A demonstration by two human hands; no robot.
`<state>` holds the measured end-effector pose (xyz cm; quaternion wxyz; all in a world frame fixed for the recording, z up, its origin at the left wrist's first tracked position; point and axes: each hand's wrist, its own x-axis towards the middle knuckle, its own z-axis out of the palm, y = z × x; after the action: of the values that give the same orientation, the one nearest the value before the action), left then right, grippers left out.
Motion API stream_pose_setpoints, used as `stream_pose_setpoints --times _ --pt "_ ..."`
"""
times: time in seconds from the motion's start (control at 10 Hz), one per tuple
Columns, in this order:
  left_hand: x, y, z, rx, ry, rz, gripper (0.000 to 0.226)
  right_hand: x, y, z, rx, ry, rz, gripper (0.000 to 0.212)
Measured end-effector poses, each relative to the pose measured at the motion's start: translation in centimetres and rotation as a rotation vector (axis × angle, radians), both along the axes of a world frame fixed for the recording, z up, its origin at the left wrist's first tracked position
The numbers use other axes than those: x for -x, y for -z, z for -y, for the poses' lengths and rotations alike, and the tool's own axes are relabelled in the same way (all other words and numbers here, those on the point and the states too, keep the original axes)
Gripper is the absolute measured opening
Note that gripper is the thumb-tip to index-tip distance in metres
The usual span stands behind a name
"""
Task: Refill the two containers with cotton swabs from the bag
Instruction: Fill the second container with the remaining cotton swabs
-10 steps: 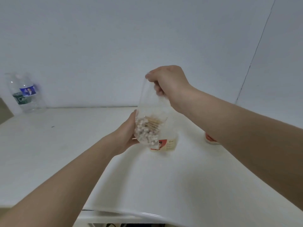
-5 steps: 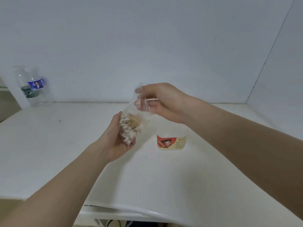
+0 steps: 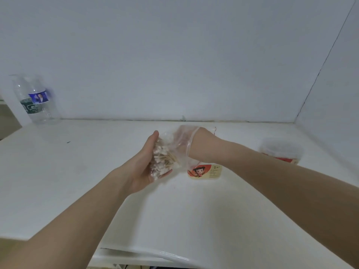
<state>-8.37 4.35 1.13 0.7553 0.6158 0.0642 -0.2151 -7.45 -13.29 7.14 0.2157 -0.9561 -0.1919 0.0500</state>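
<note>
The left hand (image 3: pixel 144 167) cups a crinkly clear plastic bag (image 3: pixel 172 150) of thin wooden cotton swabs (image 3: pixel 163 162) above the white table (image 3: pixel 77 171), sticks pointing rightward to the right hand (image 3: pixel 182 138) inside, its fingers veiled beyond telling.

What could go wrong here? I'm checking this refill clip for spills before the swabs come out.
1. The right hand is inside the thin clear plastic bag, which the left hand holds over the bare white table, not over a container; loose wooden-stick cotton swabs could scatter.
2. The right forearm passes above the small round container with the cartoon label and might knock it.
</note>
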Motion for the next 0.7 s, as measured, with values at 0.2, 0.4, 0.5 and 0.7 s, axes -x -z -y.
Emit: stream_pose_setpoints --times 0.2,0.4,0.5,0.7 --pt "0.1 -0.6 0.5 -0.077 0.018 0.005 0.067 0.1 1.1 0.0 0.055 -0.046 -0.043 0.036" --pt "-0.2 -0.5 0.7 -0.094 -0.003 -0.027 0.067 0.3 1.8 -0.5 0.067 -0.072 -0.007 0.032" --pt "-0.3 -0.4 0.6 -0.086 0.005 -0.038 0.069 0.8 1.8 -1.6 0.153 -0.047 -0.094 0.04" --pt "-0.3 -0.6 0.7 -0.111 0.037 -0.051 0.07 -0.1 2.6 -1.4 0.358 -0.236 0.021 0.046"
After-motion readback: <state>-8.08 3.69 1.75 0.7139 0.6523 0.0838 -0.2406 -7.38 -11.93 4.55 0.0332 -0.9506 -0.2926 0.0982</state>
